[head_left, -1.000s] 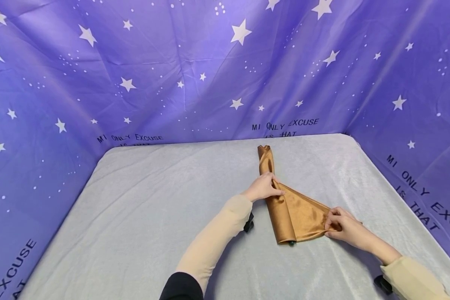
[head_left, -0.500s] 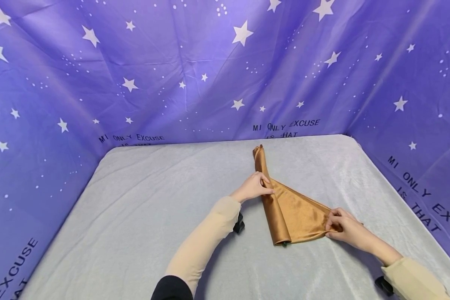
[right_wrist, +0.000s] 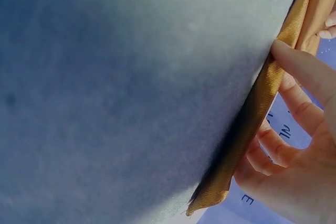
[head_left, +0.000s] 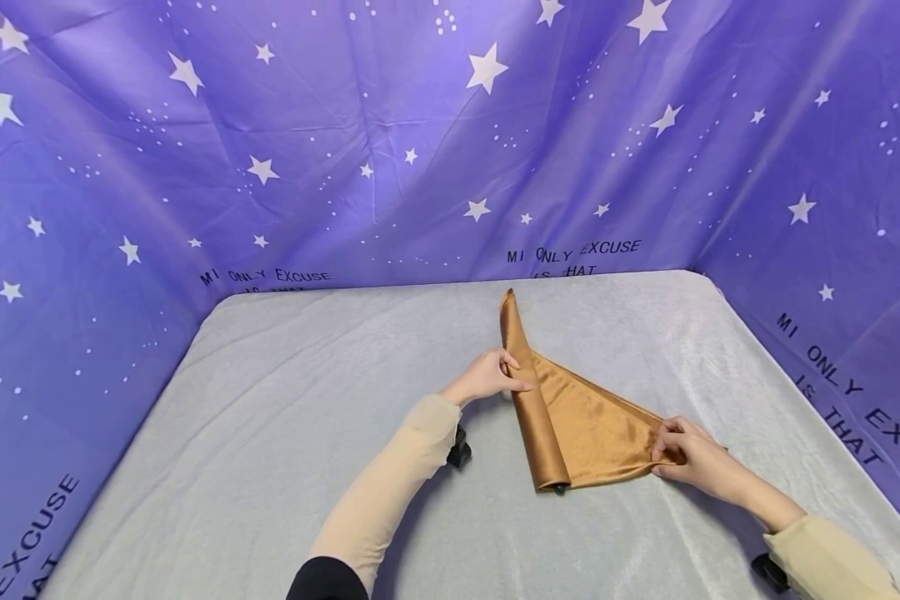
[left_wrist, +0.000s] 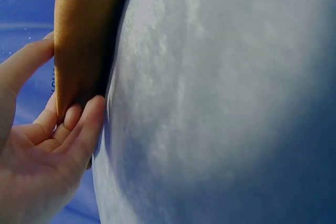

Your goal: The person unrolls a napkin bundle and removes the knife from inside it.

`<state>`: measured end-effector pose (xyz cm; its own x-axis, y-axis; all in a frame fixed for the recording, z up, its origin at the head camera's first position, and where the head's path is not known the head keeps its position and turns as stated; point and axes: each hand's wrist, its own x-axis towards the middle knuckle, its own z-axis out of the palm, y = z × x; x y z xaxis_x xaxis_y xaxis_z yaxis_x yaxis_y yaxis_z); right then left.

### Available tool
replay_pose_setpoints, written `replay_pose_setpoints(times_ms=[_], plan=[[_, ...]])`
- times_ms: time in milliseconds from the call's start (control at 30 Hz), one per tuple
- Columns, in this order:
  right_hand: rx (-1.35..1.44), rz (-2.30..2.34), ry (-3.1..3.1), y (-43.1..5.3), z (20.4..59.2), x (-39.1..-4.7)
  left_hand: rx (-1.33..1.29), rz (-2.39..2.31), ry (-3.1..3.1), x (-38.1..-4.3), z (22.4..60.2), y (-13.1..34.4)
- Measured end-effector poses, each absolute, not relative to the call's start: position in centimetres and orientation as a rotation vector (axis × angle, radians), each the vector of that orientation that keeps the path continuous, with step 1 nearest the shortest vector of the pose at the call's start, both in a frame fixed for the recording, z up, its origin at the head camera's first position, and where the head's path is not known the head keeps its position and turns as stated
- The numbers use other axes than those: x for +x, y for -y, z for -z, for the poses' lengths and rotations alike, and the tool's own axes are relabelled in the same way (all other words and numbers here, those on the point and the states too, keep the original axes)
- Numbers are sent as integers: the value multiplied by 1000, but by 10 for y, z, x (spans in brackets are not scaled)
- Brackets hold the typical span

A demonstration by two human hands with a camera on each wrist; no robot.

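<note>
A shiny golden-brown satin cloth [head_left: 592, 425] lies right of the table's middle, with its left part wound into a long roll [head_left: 536, 429]. My left hand [head_left: 483, 375] grips the roll about halfway along, thumb on the near side. In the left wrist view, its fingers curl around the roll's underside. At the cloth's right corner my right hand [head_left: 693, 454] pinches the gathered fabric. Seen from the right wrist, the thumb presses on the folded cloth edge [right_wrist: 265, 85]. A small dark green object [head_left: 560, 489] peeks from the roll's near end; the rest of it is hidden.
Pale grey velvety fabric covers the table [head_left: 270, 442]. A purple curtain [head_left: 307, 125] with white stars and black lettering hangs along the back and both sides. Both forearms wear cream sleeves [head_left: 390, 492], with black devices at the wrists.
My left hand has moved left with the roll, and a wider stretch of flat cloth shows between roll and right hand. The right hand keeps its pinch in place.
</note>
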<state>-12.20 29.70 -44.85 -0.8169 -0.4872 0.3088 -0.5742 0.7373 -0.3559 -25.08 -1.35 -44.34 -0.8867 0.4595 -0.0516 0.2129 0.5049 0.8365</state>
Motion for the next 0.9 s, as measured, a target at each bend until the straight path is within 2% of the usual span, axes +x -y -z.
replay_pose_setpoints(times_ms=[667, 800, 900], plan=[[847, -655, 2737, -298, 449, -121, 386, -1447, -2411, -246, 449, 27], [855, -662, 2738, -297, 449, -122, 369, -1422, -2422, -253, 460, 27], [864, -670, 2732, -297, 449, -122, 460, -1414, -2453, -263, 477, 29]])
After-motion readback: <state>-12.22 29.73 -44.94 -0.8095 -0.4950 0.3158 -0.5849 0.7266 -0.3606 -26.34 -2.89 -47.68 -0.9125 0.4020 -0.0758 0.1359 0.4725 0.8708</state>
